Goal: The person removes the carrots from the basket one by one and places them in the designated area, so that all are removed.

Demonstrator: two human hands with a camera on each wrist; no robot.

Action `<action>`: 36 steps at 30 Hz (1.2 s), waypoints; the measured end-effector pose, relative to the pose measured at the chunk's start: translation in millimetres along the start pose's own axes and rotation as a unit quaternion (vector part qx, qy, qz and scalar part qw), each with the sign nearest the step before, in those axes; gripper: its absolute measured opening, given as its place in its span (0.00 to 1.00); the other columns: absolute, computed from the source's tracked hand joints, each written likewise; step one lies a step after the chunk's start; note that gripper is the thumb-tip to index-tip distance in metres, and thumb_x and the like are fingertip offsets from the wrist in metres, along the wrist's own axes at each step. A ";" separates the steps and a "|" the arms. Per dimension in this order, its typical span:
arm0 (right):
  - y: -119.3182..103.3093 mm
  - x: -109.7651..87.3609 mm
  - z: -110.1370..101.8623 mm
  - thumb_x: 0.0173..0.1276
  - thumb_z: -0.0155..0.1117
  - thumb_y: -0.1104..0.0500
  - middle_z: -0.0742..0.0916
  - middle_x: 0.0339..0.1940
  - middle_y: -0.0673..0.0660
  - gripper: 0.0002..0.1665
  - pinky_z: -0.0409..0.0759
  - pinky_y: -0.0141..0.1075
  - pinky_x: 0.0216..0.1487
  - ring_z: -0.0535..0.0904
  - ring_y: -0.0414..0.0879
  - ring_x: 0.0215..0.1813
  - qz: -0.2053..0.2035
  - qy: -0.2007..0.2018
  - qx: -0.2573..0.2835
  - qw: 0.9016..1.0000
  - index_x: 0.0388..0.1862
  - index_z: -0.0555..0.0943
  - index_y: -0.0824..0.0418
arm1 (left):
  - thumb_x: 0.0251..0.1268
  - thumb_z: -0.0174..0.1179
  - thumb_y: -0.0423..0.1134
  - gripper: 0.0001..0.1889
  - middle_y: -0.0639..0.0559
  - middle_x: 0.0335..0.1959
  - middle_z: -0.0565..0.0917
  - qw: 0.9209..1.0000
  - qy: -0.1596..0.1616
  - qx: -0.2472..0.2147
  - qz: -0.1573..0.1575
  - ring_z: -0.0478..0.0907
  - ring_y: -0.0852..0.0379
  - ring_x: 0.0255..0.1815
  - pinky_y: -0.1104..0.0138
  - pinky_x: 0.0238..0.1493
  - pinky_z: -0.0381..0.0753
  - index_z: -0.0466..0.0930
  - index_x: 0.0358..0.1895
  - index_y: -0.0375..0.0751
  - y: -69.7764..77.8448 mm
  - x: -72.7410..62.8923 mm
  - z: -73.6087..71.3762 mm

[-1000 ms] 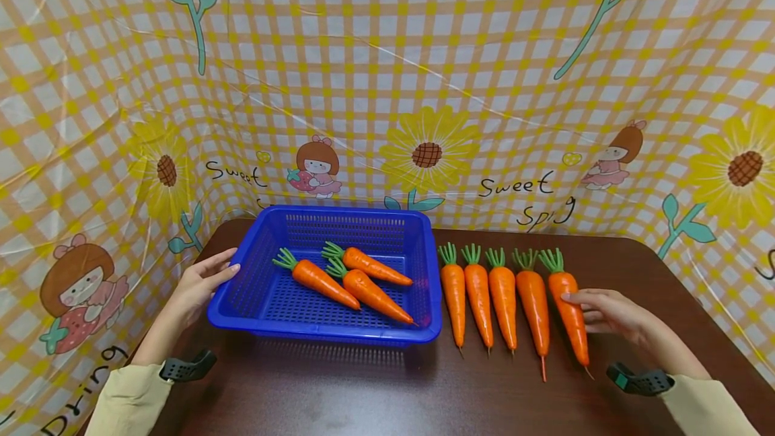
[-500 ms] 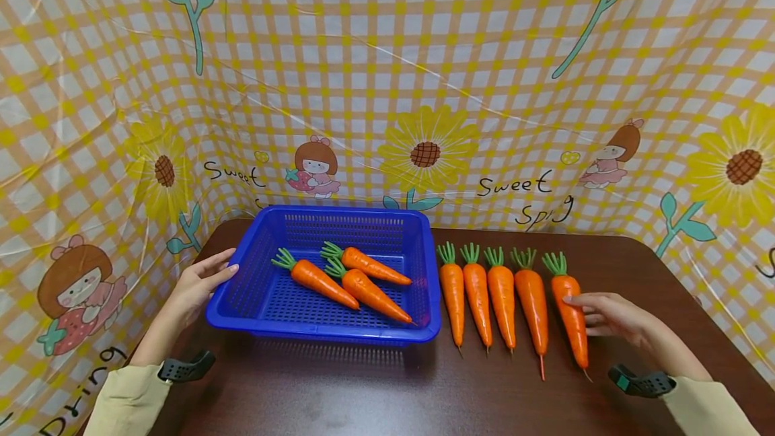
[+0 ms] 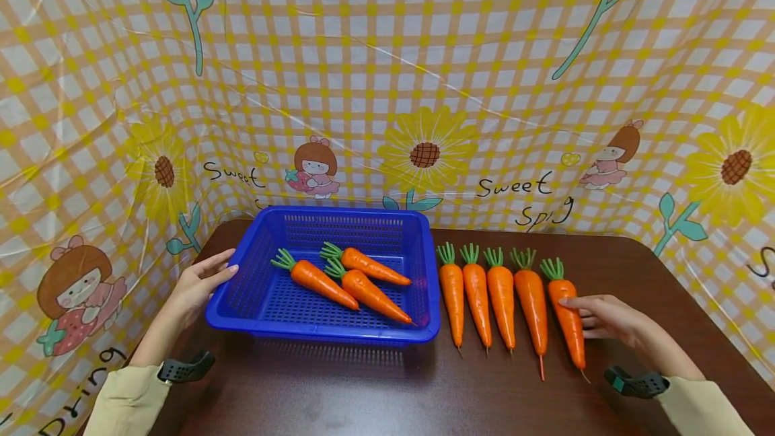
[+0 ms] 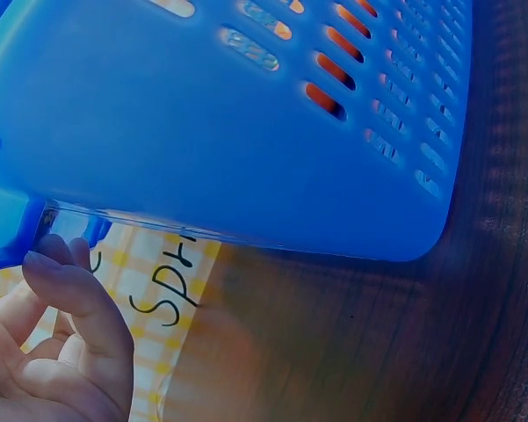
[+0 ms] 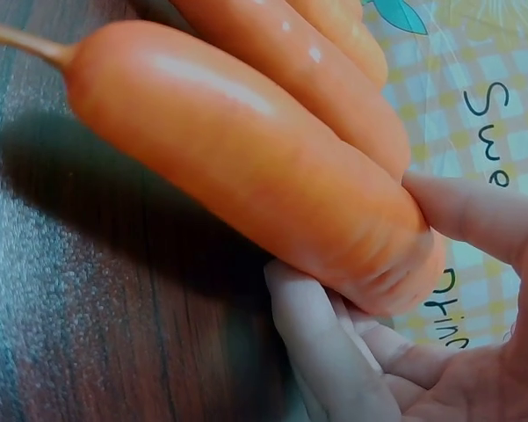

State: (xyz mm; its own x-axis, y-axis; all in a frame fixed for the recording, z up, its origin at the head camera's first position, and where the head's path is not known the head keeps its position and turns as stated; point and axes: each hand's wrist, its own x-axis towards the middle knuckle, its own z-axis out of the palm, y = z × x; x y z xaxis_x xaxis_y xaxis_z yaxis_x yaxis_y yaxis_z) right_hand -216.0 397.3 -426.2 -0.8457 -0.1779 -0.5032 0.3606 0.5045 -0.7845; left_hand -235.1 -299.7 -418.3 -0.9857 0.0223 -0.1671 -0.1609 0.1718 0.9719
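Note:
A blue plastic basket point(image 3: 333, 330) stands left of the middle, with three carrots point(image 3: 323, 284) lying inside. My left hand point(image 3: 196, 286) holds its left rim, and the left wrist view shows thumb and fingers point(image 4: 70, 290) at that rim beside the slotted wall. Right of the basket, several carrots point(image 3: 501, 308) lie side by side, green tops away from me. The rightmost carrot point(image 3: 569, 335) is pinched near its upper end by my right hand point(image 3: 614, 318). In the right wrist view, thumb and fingers point(image 5: 312, 325) sit on either side of this carrot, its shadow on the table below.
The dark brown table point(image 3: 290, 395) stretches toward me and to the right. A checked cloth point(image 3: 375, 73) with sunflowers and cartoon figures hangs behind it and along both sides.
My right hand has brought the rightmost carrot slightly toward me and a little left. The left hand and the basket stay in place.

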 end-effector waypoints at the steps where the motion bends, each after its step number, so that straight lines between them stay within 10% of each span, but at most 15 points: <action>1: -0.6 0.1 0.6 0.72 0.52 0.44 0.85 0.43 0.53 0.46 0.84 0.40 0.48 0.83 0.42 0.45 0.004 0.003 0.000 1.000 0.63 0.58 0.86 | 0.69 0.58 0.45 0.36 0.67 0.40 0.76 1.000 -0.001 0.000 0.000 0.80 0.68 0.35 0.69 0.38 0.84 0.54 0.74 0.36 0.0 -0.2 -0.1; 14: -4.5 0.8 2.1 0.72 0.53 0.45 0.84 0.45 0.52 0.46 0.84 0.40 0.48 0.82 0.41 0.46 0.015 -0.005 -0.009 1.000 0.64 0.55 0.86 | 0.68 0.59 0.45 0.35 0.66 0.41 0.76 1.000 -0.006 -0.006 0.011 0.80 0.69 0.36 0.69 0.38 0.84 0.57 0.73 0.36 0.4 -3.9 -0.4; 25: -8.5 -0.2 6.2 0.74 0.50 0.42 0.70 0.58 0.81 0.53 0.83 0.42 0.50 0.81 0.45 0.48 0.013 0.003 -0.010 1.000 0.66 0.43 0.87 | 0.67 0.59 0.47 0.36 0.65 0.43 0.75 1.000 -0.001 0.004 0.011 0.80 0.69 0.37 0.69 0.39 0.84 0.58 0.73 0.36 0.3 -4.1 -1.3; 36: 5.4 6.9 -5.5 0.74 0.53 0.46 0.80 0.50 0.59 0.48 0.83 0.38 0.49 0.81 0.40 0.46 -0.032 -0.055 0.018 0.998 0.65 0.48 0.87 | 0.68 0.59 0.46 0.35 0.67 0.40 0.76 1.000 -0.003 -0.002 0.016 0.80 0.68 0.36 0.69 0.39 0.84 0.58 0.73 0.36 0.3 -3.1 -0.5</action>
State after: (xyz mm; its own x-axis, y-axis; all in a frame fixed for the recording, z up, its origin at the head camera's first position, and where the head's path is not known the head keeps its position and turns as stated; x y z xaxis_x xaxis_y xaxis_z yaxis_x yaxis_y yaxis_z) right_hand -222.1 403.5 -431.9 -0.8201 -0.3009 -0.4868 0.3230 0.4588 -0.8277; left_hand -232.1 -300.2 -417.5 -0.9900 0.0344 -0.1367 -0.1292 0.1671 0.9774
